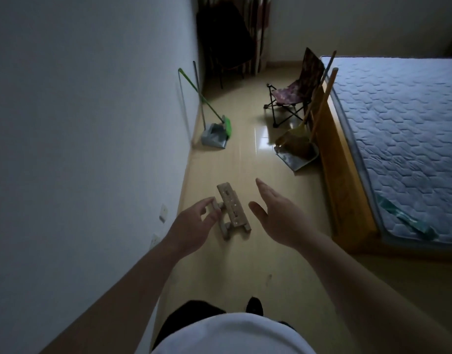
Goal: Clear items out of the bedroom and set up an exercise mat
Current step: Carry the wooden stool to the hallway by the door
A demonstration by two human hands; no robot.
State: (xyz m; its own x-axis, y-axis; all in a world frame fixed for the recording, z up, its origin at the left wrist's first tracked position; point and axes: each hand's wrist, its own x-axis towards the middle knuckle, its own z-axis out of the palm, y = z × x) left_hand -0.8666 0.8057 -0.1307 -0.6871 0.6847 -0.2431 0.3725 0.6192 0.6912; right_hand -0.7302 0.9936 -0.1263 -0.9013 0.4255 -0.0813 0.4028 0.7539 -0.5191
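Note:
A small wooden stool (232,208) lies on the pale floor close to the left wall, its slatted top facing up. My left hand (194,223) reaches out on its left side, fingers curled and apart, just at one leg of the stool; I cannot tell if it touches. My right hand (276,213) is stretched out flat and open on the stool's right, a short gap away. Neither hand holds anything. No exercise mat is in view.
A green broom with a grey dustpan (214,135) leans on the left wall. A folding camp chair (294,93) and a second dustpan with a yellow broom (297,152) stand by the wooden bed frame (345,190) with its bare mattress (409,139). Dark curtains hang at the far end.

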